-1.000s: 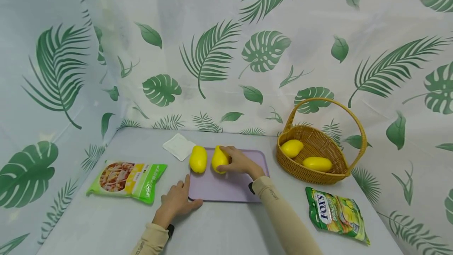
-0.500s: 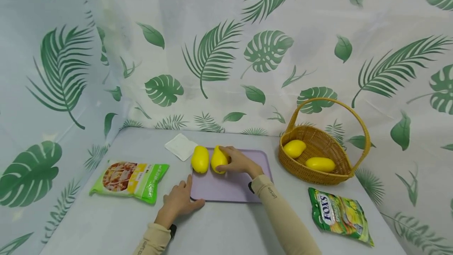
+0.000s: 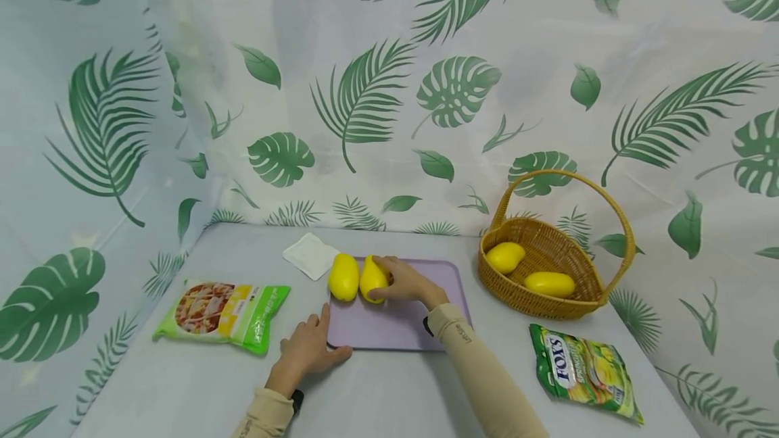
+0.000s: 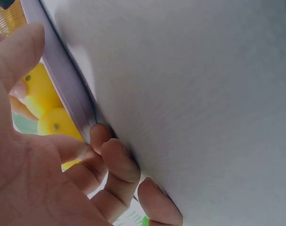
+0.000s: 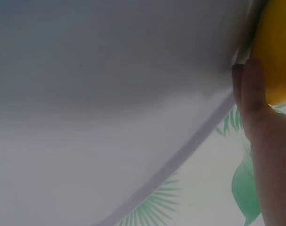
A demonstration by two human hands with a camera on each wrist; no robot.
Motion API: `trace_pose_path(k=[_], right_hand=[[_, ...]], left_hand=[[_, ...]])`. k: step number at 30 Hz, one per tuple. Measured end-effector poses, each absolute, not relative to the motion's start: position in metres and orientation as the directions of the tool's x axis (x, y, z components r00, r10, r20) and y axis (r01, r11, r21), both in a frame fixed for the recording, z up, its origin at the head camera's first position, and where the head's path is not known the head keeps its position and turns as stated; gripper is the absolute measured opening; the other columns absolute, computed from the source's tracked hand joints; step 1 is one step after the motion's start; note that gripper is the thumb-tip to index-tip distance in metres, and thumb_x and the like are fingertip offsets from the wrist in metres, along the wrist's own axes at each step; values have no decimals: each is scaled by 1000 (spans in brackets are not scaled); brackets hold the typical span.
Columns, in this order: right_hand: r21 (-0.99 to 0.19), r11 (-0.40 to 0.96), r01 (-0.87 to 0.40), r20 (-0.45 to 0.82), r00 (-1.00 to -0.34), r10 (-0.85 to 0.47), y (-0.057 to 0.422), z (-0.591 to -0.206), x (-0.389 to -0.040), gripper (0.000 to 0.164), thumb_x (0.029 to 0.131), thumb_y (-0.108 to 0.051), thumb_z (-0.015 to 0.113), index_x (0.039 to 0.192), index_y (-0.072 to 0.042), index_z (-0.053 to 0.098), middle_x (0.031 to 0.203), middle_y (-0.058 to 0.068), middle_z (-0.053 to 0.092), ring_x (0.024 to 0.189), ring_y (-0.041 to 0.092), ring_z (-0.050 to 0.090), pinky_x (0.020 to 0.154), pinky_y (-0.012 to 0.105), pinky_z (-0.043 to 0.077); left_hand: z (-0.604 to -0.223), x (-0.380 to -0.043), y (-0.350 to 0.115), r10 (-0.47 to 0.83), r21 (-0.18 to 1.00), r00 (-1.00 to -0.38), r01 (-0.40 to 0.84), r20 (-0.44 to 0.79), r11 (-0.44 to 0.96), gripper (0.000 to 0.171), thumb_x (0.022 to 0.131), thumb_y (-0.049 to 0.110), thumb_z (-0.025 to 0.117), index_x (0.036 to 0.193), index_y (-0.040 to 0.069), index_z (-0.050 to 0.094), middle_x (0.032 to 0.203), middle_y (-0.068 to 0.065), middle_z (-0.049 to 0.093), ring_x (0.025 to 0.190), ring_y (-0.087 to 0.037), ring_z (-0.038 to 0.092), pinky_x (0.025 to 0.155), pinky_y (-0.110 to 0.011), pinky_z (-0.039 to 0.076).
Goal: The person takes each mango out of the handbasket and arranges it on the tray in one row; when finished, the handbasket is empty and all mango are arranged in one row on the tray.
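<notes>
Two yellow mangoes lie side by side at the back left of a purple tray (image 3: 395, 330). My right hand (image 3: 404, 280) grips the right-hand mango (image 3: 373, 280), with fingers over its far end and thumb at its near end. Close beside it is the left-hand mango (image 3: 343, 278), which no hand touches. My left hand (image 3: 308, 347) rests at the tray's front left corner, thumb by the front rim and relaxed fingers along the left side. In the left wrist view, fingertips (image 4: 101, 134) lie right at the tray's rim.
At the back right a wicker basket (image 3: 517, 299) with a tall handle holds two more mangoes. A green FOX'S candy bag (image 3: 585, 372) lies in front of it. Far left is a green-and-white food packet (image 3: 222, 314). A flat white packet (image 3: 310, 255) lies behind the tray.
My right hand has slid its mango slightly left, narrowing the gap to the other mango. My left hand stays at the tray's corner.
</notes>
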State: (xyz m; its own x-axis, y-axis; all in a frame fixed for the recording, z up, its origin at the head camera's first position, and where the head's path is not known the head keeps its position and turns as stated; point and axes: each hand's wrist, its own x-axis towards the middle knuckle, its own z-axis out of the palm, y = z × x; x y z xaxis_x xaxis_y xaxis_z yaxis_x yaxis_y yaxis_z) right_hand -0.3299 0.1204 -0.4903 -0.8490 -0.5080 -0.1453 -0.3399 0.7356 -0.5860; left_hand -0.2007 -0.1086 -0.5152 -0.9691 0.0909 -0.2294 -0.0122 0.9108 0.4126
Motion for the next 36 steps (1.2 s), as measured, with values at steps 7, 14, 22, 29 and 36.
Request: trace_pose_path(k=[7,14,22,29,36], right_hand=[[-589,727,-353,-133,-845,-518,124,-491,-330,92,85,-50,75,159,-16,32,159,17,38,124,27,54,108,47,48],[-609,739,-289,-158,-869,-470,135,-482,-326,90,86,-51,73,159,-17,31,162,15,32,129,33,56,110,52,47],[-618,733,-283,-146,-876,-460,157,-471,-323,85,90,-50,69,158,-17,32,162,16,32,132,36,54,106,53,50],[-570,758,-318,-105,-886,-451,184,-458,-319,85,90,-54,68,157,-15,34,160,16,35,132,38,54,105,54,50],[-516,782,-349,-57,-897,-438,218,-441,-317,84,92,-52,66,156,-9,34,158,20,37,130,41,55,103,55,51]], left_hand=[[-513,-200,-107,91,405,-967,-15,-239,914,102,81,56,76,155,2,32,137,-25,55,118,-45,58,92,-79,42],[-514,-199,-107,90,399,-968,-12,-236,917,102,81,57,75,156,2,32,139,-26,54,120,-45,57,93,-79,42],[-513,-200,-109,92,403,-966,-13,-241,915,100,83,56,74,156,2,31,140,-26,53,123,-45,56,95,-79,41],[-513,-200,-109,90,413,-968,-15,-235,911,101,83,56,74,156,2,31,141,-25,53,123,-45,56,96,-80,39],[-515,-199,-108,86,419,-969,-19,-230,908,102,82,56,75,156,2,30,142,-26,52,124,-46,55,97,-81,38]])
